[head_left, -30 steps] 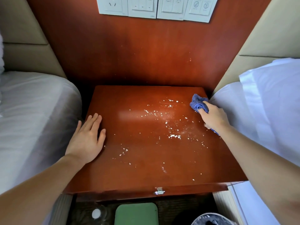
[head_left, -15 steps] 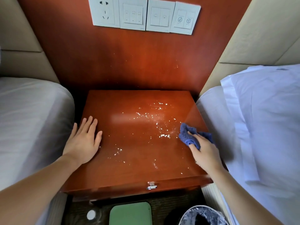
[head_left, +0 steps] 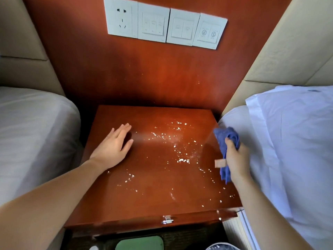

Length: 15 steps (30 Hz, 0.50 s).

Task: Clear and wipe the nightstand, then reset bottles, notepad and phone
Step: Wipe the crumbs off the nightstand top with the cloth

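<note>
The reddish wooden nightstand (head_left: 144, 201) fills the middle of the view, its top strewn with white crumbs (head_left: 180, 152), mostly right of centre. My left hand (head_left: 113, 150) lies flat on the left part of the top, fingers straight. My right hand (head_left: 236, 159) grips a bunched blue cloth (head_left: 228, 139) at the right edge of the top, beside the bed; a plaster is on its thumb. No bottles, notepad or phone are on the nightstand.
Beds with white sheets flank the nightstand, left (head_left: 32, 134) and right (head_left: 292, 145). A row of wall switches and a socket (head_left: 162, 26) sits on the wood panel behind. Below the front edge are a green object (head_left: 140, 242) and a lined bin (head_left: 221, 247).
My right hand with the cloth went from the far right corner toward the front, then back out to the right edge. My left hand stayed flat on the top.
</note>
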{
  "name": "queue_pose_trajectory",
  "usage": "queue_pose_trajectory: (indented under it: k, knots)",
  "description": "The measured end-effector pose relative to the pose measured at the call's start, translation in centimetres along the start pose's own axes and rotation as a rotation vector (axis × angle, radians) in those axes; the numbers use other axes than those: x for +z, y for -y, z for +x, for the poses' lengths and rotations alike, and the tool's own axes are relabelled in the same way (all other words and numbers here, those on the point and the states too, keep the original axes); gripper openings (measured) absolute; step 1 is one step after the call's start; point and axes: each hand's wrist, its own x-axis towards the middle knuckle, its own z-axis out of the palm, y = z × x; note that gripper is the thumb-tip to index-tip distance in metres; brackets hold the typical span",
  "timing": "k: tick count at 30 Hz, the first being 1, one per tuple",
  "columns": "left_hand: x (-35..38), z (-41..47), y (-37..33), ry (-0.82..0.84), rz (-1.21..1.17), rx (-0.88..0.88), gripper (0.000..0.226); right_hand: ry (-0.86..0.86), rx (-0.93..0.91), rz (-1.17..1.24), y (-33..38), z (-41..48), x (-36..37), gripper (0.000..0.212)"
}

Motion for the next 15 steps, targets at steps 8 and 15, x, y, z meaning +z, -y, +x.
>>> queue_pose_trajectory:
  k: [8,15]
  knots:
    - [-0.4,-0.4,-0.6,0.017,-0.126,-0.122,0.053,0.046,-0.107,-0.248,1.8,6.7,6.5,0.031]
    - [0.1,0.0,0.2,0.003,-0.126,-0.132,0.057,0.150,-0.139,-0.691,0.6,9.8,11.4,0.044]
